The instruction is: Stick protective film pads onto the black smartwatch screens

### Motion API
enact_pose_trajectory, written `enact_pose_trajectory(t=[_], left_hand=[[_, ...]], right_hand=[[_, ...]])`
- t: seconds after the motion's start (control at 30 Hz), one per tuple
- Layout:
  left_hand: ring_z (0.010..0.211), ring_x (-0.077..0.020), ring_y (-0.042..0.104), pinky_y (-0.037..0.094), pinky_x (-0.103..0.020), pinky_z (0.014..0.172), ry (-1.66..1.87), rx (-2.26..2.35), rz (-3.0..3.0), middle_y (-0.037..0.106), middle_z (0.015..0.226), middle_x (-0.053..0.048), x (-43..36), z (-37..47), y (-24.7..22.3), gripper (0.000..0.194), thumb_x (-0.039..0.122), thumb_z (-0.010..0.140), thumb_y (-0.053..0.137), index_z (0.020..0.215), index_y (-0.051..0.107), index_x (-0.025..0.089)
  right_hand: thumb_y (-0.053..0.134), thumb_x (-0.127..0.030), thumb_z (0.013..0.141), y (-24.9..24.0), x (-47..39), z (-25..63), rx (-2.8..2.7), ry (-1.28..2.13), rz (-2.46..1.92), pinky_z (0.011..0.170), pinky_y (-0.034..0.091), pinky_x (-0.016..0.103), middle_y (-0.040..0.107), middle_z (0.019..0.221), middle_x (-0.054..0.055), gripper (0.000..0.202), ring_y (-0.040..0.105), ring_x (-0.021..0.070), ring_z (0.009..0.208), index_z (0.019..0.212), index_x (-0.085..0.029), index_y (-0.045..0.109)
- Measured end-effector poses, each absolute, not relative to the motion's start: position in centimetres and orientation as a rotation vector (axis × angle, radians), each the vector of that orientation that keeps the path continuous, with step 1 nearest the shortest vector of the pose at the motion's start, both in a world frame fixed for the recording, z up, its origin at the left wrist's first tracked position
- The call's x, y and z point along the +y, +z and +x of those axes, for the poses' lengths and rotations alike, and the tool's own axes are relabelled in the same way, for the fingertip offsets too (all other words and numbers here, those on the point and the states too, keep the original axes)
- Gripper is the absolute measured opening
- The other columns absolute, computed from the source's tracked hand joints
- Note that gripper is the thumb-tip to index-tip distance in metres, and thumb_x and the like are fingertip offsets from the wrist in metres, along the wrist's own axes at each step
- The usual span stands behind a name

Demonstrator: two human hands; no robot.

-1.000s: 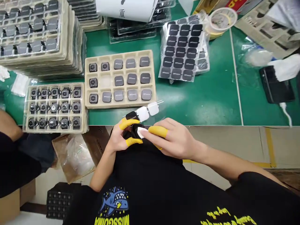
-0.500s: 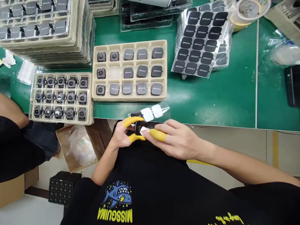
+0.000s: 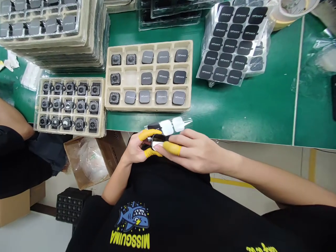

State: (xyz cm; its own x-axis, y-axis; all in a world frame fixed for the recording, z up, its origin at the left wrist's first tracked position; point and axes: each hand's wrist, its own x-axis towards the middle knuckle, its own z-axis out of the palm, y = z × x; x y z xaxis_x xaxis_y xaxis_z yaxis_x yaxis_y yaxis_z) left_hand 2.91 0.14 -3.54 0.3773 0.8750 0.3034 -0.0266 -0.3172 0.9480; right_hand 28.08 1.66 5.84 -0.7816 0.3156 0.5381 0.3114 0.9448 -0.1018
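My left hand [image 3: 135, 149], with yellow finger cots on thumb and finger, grips a smartwatch body [image 3: 154, 137] by its edges. The dark glossy screen faces up. My right hand [image 3: 195, 151], also wearing a yellow finger cot, pinches a small white piece [image 3: 156, 144] like a cloth against the screen. The fingers hide part of both. Just beyond, a clear film with white square stickers [image 3: 167, 127] lies at the table edge. Past it is a beige tray [image 3: 147, 108] holding watch bodies face down and grey labelled squares; one compartment shows bare.
To the left, a smaller tray of watch bodies [image 3: 68, 105] sits before a tall stack of trays [image 3: 90, 42]. Sheets of black labelled stickers [image 3: 225, 45] and a tape roll [image 3: 286, 17] are at the right. A cardboard box [image 3: 112, 154] stands below; another person's arm [image 3: 15, 120] is at left.
My right hand has shifted slightly left and lies flatter, with the white piece now pressed across the watch screen. The left hand keeps its hold. The whole view has moved a little.
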Motion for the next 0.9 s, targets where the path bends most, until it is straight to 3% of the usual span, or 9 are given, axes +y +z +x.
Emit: enact_pose_trajectory(t=[0.2, 0.4, 0.5, 0.67, 0.9], left_hand=[[0.096, -0.0235, 0.085, 0.070, -0.028, 0.077, 1.170, 0.809, 1.528, 0.085, 0.115, -0.011, 0.0, 3.1, -4.2, 0.072, 0.065, 0.084, 0.095, 0.139, 0.078, 0.021], [0.094, -0.0215, 0.085, 0.068, -0.024, 0.073, 1.103, 0.781, 1.578, 0.086, 0.116, -0.011, 0.0, 3.0, -3.7, 0.063, 0.058, 0.090, 0.093, 0.140, 0.079, 0.022], [0.095, -0.0212, 0.085, 0.068, -0.023, 0.074, 1.142, 0.734, 1.611, 0.086, 0.116, -0.010, 0.3, 3.2, -3.3, 0.063, 0.050, 0.089, 0.096, 0.142, 0.078, 0.024], [0.099, -0.0228, 0.085, 0.071, -0.027, 0.080, 1.205, 0.755, 1.465, 0.085, 0.121, -0.010, 0.1, 3.0, -3.8, 0.070, 0.054, 0.083, 0.100, 0.143, 0.078, 0.025], [0.100, -0.0238, 0.086, 0.070, -0.026, 0.076, 1.047, 0.791, 1.549, 0.086, 0.122, -0.012, 0.1, 2.6, -3.4, 0.062, 0.056, 0.091, 0.093, 0.142, 0.079, 0.024]], right_hand=[[0.066, -0.003, 0.104, 5.6, 1.9, 28.3, -2.547, -0.159, -0.593, 0.067, 0.042, 0.038, 0.080, 0.096, 0.006, 0.036, 0.070, 0.0216, 0.091, 0.137, -0.015, 0.075], [0.060, -0.007, 0.111, 5.6, 1.6, 28.3, -2.586, -0.039, -0.401, 0.072, 0.047, 0.037, 0.078, 0.099, 0.002, 0.027, 0.069, 0.0177, 0.094, 0.129, -0.018, 0.077], [0.061, -0.009, 0.111, 5.7, 2.1, 27.6, -2.563, -0.137, -0.471, 0.071, 0.044, 0.038, 0.079, 0.101, 0.005, 0.025, 0.068, 0.0200, 0.095, 0.127, -0.015, 0.079], [0.067, -0.003, 0.106, 5.4, 1.7, 28.2, -2.495, -0.221, -0.600, 0.069, 0.042, 0.038, 0.077, 0.092, 0.007, 0.023, 0.065, 0.0220, 0.091, 0.120, -0.010, 0.082], [0.066, -0.006, 0.109, 5.3, 1.7, 28.0, -2.543, -0.082, -0.394, 0.073, 0.047, 0.036, 0.078, 0.100, 0.003, 0.025, 0.069, 0.0182, 0.099, 0.124, -0.018, 0.081]])
